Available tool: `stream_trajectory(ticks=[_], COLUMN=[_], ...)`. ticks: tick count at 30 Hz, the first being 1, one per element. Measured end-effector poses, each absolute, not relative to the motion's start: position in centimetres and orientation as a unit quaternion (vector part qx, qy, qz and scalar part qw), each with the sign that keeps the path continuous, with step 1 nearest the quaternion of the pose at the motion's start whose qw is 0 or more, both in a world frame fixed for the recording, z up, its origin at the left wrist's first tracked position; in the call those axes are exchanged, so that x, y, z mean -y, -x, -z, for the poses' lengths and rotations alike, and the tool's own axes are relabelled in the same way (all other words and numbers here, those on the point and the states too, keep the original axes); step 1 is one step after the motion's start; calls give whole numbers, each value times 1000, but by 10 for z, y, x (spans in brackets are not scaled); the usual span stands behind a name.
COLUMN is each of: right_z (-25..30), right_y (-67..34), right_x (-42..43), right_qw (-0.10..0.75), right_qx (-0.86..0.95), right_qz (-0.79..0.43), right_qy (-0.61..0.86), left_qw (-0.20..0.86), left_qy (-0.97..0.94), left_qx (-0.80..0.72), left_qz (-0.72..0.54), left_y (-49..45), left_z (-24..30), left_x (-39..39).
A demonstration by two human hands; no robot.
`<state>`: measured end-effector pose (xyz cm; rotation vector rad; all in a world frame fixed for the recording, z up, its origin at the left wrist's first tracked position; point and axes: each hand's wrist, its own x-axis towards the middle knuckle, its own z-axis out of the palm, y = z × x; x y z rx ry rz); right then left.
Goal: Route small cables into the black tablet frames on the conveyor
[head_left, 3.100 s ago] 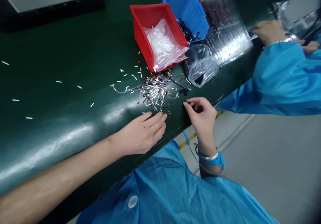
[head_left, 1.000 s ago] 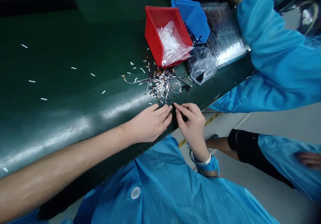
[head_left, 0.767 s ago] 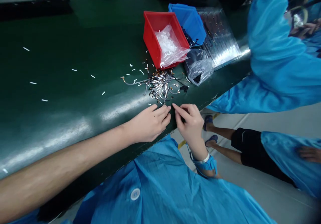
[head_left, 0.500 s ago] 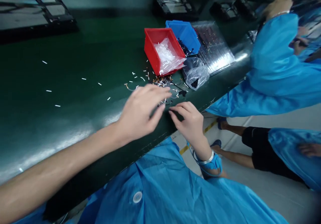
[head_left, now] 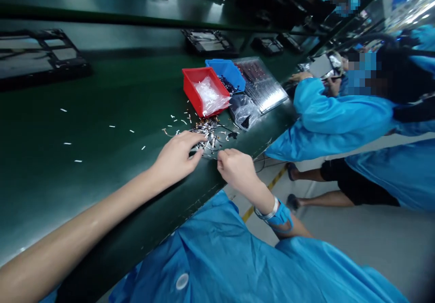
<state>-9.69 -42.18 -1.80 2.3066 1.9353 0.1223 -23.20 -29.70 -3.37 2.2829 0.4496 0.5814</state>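
Note:
My left hand (head_left: 178, 156) rests at the near side of a pile of small white, black and copper-coloured parts (head_left: 211, 133). Its thumb and fingers are apart, and I see nothing held between them. Just right of the pile, my right hand (head_left: 236, 169) is closed, fingertips pinched together near the bench edge; whatever is in them is too small to make out. Behind the pile, a tilted red bin (head_left: 192, 95) holds a clear bag (head_left: 209, 95) of white pieces. Loose white strips (head_left: 132, 131) lie scattered to the left on the green bench (head_left: 112, 81).
Beside the red bin are a blue bin (head_left: 238, 77) with dark parts, a clear plastic bag (head_left: 245, 110) and a clear tray (head_left: 268, 95). Black frames (head_left: 207, 42) line the back under a shelf (head_left: 102, 4). A co-worker's blue sleeve (head_left: 340, 113) is close at right.
The view has tilted up, showing the shelf and more co-workers. My right hand's fingers have closed from a looser, parted pose. My left hand has drawn back, uncovering more of the pile.

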Motion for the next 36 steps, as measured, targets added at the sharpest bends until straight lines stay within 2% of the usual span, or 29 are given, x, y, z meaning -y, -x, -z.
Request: stream_trajectory(ticks=[2,5,7,10,15,20,25,29,34,36], right_z=[15,8,2,-6,-12,-15,-19,-19,-15,-13], right_y=[91,82,79,81,88,90,90,75,52,58], right_x=[427,426,421,408,389,379,367,346,318,316], right_qw=[5,-84,-100,-116,-203,-338,-344,-338,-312,-334], right_qx=[-671,-730,-756,-774,-769,-755,-768,-770,-663,-668], right_qz=[-95,-195,-218,-215,-232,-139,-139,-144,-282,-267], right_qy=[-735,-650,-609,-585,-560,-544,-523,-521,-619,-609], left_qw=[429,596,700,762,775,708,656,693,744,748], left_qy=[-854,-764,-681,-615,-593,-649,-695,-655,-562,-546], left_qx=[-192,-206,-203,-198,-197,-215,-218,-239,-286,-289], left_qz=[-222,-140,-71,-43,-97,-178,-200,-180,-221,-245], left_y=[232,232,231,231,234,238,241,241,241,241], left_z=[28,21,18,16,9,0,-6,-3,4,6], left_x=[298,297,296,295,291,289,283,272,259,256])
